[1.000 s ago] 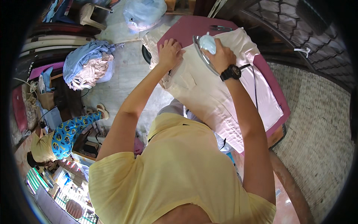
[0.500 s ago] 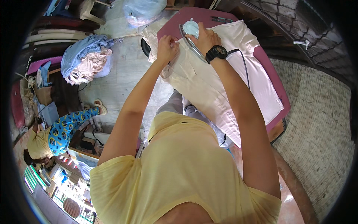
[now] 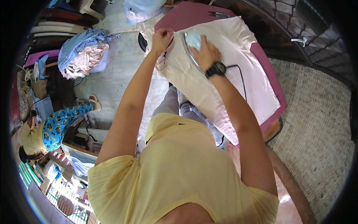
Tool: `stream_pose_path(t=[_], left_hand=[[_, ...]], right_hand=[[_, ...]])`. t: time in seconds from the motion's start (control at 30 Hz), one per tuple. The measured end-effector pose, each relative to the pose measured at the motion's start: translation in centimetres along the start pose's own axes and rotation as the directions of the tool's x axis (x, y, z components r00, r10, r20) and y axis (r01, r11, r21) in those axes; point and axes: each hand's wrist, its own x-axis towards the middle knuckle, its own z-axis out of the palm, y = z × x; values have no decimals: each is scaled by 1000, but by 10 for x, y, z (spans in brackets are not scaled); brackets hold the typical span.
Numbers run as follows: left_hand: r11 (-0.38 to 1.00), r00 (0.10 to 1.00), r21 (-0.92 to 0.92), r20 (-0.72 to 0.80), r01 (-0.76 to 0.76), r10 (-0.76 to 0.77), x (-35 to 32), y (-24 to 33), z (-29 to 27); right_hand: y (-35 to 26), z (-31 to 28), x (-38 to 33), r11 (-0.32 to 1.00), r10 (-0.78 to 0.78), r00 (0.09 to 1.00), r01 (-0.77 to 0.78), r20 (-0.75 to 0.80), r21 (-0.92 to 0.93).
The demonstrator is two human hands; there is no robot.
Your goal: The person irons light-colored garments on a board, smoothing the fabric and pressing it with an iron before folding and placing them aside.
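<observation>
A pale pink garment [image 3: 257, 78], probably a shirt, is spread over a maroon ironing board [image 3: 179, 16]. My right hand [image 3: 207, 54], with a black watch at its wrist, is closed round a clothes iron [image 3: 192, 41] with a light blue body and a shiny metal rim. The iron rests on the garment's left part. Just left of it, my left hand [image 3: 162, 40] has its fingers drawn together at the garment's edge and seems to pinch the cloth; the fingertips are partly hidden. A dark cord bends over the cloth beside my right wrist.
Small dark snips [image 3: 219, 15] lie at the board's far end. On the floor to the left sits a heap of blue and pink clothes [image 3: 85, 52], with a filled plastic bag [image 3: 143, 9] farther off. Another person [image 3: 56, 127] bends at the left. A dark lattice gate [image 3: 298, 22] stands at the right.
The iron and my right hand have come a little nearer to me over the garment. My left hand has shifted slightly left and away from the iron. The view has also moved a little.
</observation>
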Motion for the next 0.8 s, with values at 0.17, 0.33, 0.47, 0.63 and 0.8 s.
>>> stream_pose_path(t=[0.17, 0.33, 0.47, 0.63, 0.8], left_hand=[[999, 998, -44, 69, 8, -5, 14, -1, -12], [831, 969, 500, 145, -244, 198, 9, 39, 9], [619, 921, 690, 205, -375, 331, 2, 42, 24], [637, 911, 656, 353, -404, 213, 23, 20, 24], [758, 934, 583, 345, -294, 96, 18, 39, 31]], right_hand=[[-19, -2, 36, 994, 26, 993, -38, 115, 99], [58, -24, -38, 998, 29, 983, -38, 182, 44], [155, -99, -155, 951, 309, 944, -310, 116, -16], [237, -187, -275, 878, 464, 881, -444, 92, -178], [273, -161, -311, 919, 395, 919, -395, 19, 13]])
